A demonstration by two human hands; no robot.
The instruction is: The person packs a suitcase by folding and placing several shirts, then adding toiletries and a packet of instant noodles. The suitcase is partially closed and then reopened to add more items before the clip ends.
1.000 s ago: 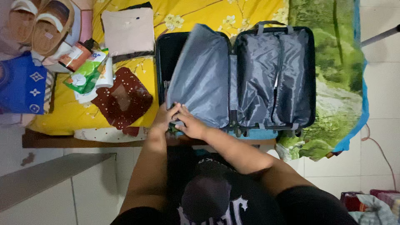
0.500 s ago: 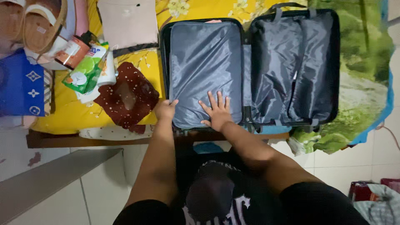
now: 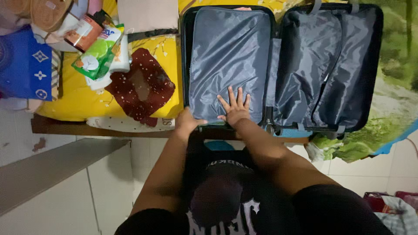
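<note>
Pressing flat on the grey divider flap (image 3: 228, 61), the right hand (image 3: 235, 111) lies with fingers spread wide and grips nothing; the open palm seems meant to keep the thin cloth smooth against what is packed below it. The left hand (image 3: 188, 123) sits at the near left corner of the same flap, with the fingers curled over the near rim of the suitcase (image 3: 186, 65). It looks closed around the edge there, maybe on the zip, but I cannot tell what exactly it pinches, because the fingertips are hidden.

The suitcase lies open like a book at the near edge of the bed (image 3: 87, 106), with the flap covering its left half. The right half (image 3: 324, 65) shows only loose dark lining (two shallow hollows, nothing visible inside). Being so close to the edge, both halves are within easy reach of the person who stands in front.

Left of the suitcase, on the yellow sheet, a dark red pouch with small white dots (image 3: 141, 87) lies flat, just beside the case. Further left, a green and white packet (image 3: 98, 54) leans on a small pile with a brown tube (image 3: 82, 32), near the far left corner. A blue patterned cloth (image 3: 26, 65) hangs at the left edge. On the right side a green blanket (image 3: 392, 87) falls over the edge toward the floor.
</note>
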